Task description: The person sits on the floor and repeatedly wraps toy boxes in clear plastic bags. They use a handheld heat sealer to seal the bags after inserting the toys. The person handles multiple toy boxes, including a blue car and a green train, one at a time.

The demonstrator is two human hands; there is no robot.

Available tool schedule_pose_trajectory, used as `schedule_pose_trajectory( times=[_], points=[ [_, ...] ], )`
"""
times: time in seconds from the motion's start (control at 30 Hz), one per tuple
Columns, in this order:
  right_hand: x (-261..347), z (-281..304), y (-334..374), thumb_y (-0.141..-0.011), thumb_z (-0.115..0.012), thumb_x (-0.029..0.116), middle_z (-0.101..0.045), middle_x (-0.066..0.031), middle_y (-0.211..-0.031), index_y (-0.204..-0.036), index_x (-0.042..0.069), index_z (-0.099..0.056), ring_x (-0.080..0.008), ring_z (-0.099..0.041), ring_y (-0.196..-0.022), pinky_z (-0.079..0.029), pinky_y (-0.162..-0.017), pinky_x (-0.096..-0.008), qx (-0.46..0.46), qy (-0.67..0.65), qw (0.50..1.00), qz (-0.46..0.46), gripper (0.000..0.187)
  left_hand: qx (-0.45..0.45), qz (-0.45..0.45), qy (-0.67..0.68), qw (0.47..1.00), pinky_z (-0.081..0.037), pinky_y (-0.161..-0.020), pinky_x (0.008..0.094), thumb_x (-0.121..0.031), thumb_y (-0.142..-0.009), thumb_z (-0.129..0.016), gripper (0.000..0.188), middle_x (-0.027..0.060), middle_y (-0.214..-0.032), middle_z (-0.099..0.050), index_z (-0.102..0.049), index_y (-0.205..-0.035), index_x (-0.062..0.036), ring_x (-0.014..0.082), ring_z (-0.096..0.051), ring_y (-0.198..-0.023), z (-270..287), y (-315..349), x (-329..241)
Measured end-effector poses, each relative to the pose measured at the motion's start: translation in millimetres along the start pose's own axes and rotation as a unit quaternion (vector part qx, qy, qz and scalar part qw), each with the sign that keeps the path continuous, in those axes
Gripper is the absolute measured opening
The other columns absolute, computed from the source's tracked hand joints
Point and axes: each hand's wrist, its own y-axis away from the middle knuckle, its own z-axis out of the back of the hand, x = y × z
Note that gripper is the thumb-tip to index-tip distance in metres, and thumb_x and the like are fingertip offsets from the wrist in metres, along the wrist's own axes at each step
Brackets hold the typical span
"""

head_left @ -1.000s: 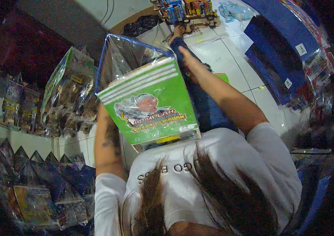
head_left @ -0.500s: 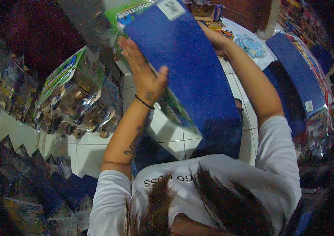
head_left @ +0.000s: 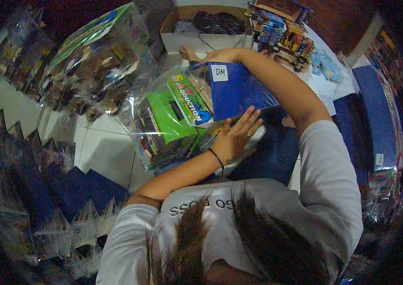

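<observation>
A package wrapped in clear plastic lies tilted in front of me, with a blue panel (head_left: 244,92) and a bright green printed label (head_left: 170,121). My left hand (head_left: 237,137) rests against the near edge of the blue panel, fingers stretched and spread. Across the far edge reaches my right hand (head_left: 225,56), bent at the wrist. Its fingers are mostly hidden along the package's far side. Loose, shiny plastic stands out around the label end.
To the left stands another plastic-wrapped package (head_left: 101,66) with a green top. Blue-backed packs (head_left: 68,194) line the lower left, and more blue panels (head_left: 377,114) stand at right. Behind are an open cardboard box (head_left: 170,21), small toy-like vehicles (head_left: 287,40) and crumpled light-blue plastic (head_left: 325,66).
The package has turned and come lower, so its green label now faces up at left. My left hand has moved right and nearer; my right hand has swung left over the far edge.
</observation>
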Motion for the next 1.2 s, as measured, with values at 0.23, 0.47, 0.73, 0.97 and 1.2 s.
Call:
schedule_pose_trajectory(
  times=[0.23, 0.47, 0.73, 0.97, 1.2],
  points=[
    [91.1, 24.4, 34.6, -0.091, -0.054, 0.051, -0.057, -0.0149, -0.129, -0.132, 0.008, -0.055, -0.0258, -0.053, -0.119, -0.04, -0.1, -0.0356, -0.142, -0.212, 0.957, 0.138, 0.059, -0.235, -0.128, 0.521, 0.81, -0.046, -0.09, 0.04, -0.035, -0.073, -0.078, 0.062, 0.0154, -0.102, -0.066, -0.054, -0.121, -0.0024, 0.0339, -0.06, -0.101, 146.3, 87.6, 95.8],
    [251.2, 72.8, 53.4, -0.081, -0.07, 0.039, -0.069, -0.012, -0.082, -0.093, 0.001, -0.069, -0.0208, -0.066, -0.075, -0.052, -0.07, -0.0351, -0.216, -0.07, 0.942, 0.246, 0.039, -0.223, 0.387, 0.395, 0.803, -0.047, -0.078, 0.0291, -0.016, -0.075, -0.078, 0.034, 0.0086, -0.085, -0.066, -0.065, -0.101, 0.0018, 0.0197, -0.06, -0.079, 147.2, 121.4, 148.9],
    [238.8, 59.8, 64.6, -0.083, -0.072, 0.025, -0.068, -0.0069, -0.085, -0.095, 0.002, -0.067, -0.0162, -0.063, -0.082, -0.048, -0.079, -0.0322, -0.246, 0.041, 0.939, 0.239, 0.026, -0.367, 0.274, 0.312, 0.832, -0.046, -0.071, 0.0266, -0.005, -0.081, -0.069, 0.008, 0.0072, -0.082, -0.066, -0.069, -0.088, -0.0007, 0.0148, -0.06, -0.077, 145.7, 133.3, 141.2],
    [268.3, 66.6, 55.7, -0.088, -0.068, 0.028, -0.066, -0.0114, -0.077, -0.096, 0.004, -0.07, -0.017, -0.061, -0.07, -0.049, -0.068, -0.0306, -0.37, 0.027, 0.903, 0.218, 0.025, -0.382, 0.318, 0.486, 0.719, -0.047, -0.074, 0.0246, -0.016, -0.092, -0.062, 0.017, 0.0026, -0.084, -0.068, -0.069, -0.089, -0.0003, 0.0084, -0.059, -0.078, 153.7, 119.3, 151.2],
    [261.7, 66.7, 42.7, -0.084, -0.07, 0.015, -0.062, -0.006, -0.077, -0.089, 0.002, -0.065, -0.0167, -0.058, -0.075, -0.046, -0.072, -0.0314, -0.263, 0.128, 0.917, 0.272, 0.015, -0.412, 0.311, 0.475, 0.713, -0.047, -0.078, 0.0255, -0.018, -0.089, -0.065, 0.017, 0.0045, -0.084, -0.066, -0.066, -0.09, -0.0006, 0.0105, -0.06, -0.08, 161.8, 104.3, 154.3]
  ],
)
